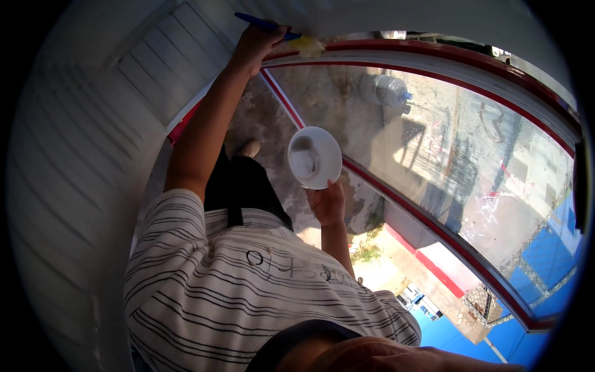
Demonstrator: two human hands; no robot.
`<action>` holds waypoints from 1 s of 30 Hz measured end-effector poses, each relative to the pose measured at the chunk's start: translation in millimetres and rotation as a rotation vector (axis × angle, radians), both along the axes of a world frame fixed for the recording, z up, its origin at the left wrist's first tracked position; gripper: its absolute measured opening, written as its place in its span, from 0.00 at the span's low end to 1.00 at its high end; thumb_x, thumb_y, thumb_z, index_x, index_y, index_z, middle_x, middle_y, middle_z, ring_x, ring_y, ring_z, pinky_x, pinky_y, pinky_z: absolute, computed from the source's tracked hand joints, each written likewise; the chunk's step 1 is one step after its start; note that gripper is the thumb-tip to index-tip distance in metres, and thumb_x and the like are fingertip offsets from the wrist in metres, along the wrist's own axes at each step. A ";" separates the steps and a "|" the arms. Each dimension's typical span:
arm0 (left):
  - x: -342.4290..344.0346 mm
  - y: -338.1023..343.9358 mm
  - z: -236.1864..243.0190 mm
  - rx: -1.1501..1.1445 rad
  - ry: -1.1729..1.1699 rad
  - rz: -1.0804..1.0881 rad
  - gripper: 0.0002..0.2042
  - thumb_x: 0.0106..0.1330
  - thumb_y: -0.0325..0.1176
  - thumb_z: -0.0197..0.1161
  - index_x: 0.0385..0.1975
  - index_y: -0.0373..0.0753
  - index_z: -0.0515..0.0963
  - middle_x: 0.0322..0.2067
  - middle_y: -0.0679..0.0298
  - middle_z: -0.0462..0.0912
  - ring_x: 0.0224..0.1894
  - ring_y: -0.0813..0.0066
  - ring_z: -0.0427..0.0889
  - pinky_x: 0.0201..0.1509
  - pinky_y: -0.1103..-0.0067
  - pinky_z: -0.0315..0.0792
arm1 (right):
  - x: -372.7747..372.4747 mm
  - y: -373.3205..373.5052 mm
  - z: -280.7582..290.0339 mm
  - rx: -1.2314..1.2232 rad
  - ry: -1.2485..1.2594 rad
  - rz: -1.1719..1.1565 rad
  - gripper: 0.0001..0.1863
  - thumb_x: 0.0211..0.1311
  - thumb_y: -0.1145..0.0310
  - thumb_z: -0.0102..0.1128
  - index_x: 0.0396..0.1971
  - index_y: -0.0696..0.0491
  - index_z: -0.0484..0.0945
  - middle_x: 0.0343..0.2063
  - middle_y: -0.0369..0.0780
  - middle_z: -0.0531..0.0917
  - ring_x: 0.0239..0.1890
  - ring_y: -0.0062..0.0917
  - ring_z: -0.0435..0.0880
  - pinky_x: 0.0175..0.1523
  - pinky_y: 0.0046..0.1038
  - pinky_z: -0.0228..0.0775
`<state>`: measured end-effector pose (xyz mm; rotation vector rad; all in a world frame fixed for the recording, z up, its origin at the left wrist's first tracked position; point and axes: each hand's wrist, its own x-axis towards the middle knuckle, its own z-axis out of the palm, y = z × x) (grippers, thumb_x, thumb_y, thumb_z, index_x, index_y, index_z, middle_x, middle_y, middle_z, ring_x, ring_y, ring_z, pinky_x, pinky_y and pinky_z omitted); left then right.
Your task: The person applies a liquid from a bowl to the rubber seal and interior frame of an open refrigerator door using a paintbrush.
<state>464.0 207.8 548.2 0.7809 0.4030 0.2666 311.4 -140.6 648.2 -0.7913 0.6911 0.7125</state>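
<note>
My left hand (255, 48) is raised at the far end of my outstretched arm, its fingers closed round the blue handle of a paintbrush (266, 23). The pale yellow bristles lie close to the top of a red frame (372, 46); whether they touch it I cannot tell. Lower down, in front of my body, a round white bowl (330, 149) is gripped at its near rim by my right hand (327, 201). Inside the bowl are a shadow and a whitish patch, whose nature is unclear.
A glass pane (434, 155) in red and white framing stands to the right. A large clear plastic bottle (387, 90) shows in the glass area. White ribbed panelling (87, 167) curves along the left. One shoe (250, 148) is on the stained concrete floor (260, 111).
</note>
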 end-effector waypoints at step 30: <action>-8.8 -24.5 4.3 0.115 -0.066 0.180 0.12 0.63 0.37 0.64 0.37 0.36 0.72 0.31 0.64 0.81 0.32 0.79 0.77 0.40 0.80 0.72 | 3.4 -5.8 -0.1 -0.054 -0.014 -0.033 0.27 0.61 0.67 0.51 0.61 0.57 0.62 0.58 0.47 0.71 0.60 0.38 0.71 0.64 0.39 0.66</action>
